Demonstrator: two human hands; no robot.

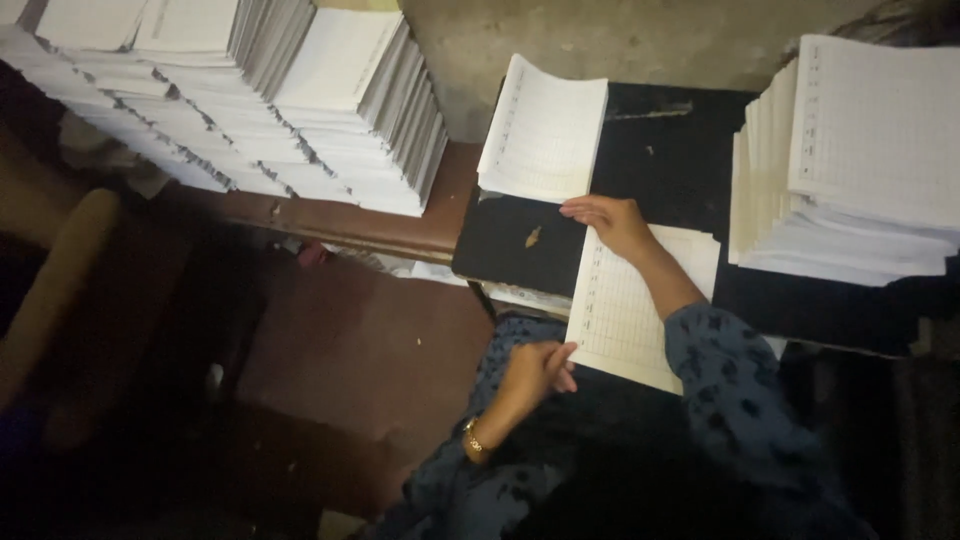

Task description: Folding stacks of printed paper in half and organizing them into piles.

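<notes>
A ruled white sheet (625,310) lies on the black table (520,245) in front of me, hanging a little over its near edge. My right hand (612,222) presses flat on the sheet's far left corner. My left hand (538,368), with a gold bracelet at the wrist, touches the sheet's near left corner with its fingertips. A small stack of ruled sheets (545,130) rests at the table's far left. A tall, slumped pile of ruled sheets (860,165) stands at the right.
Large stacks of white paper (260,90) fill a brown bench (350,222) at the upper left. A chair back (50,290) shows at the far left. The concrete floor (620,40) lies beyond the table.
</notes>
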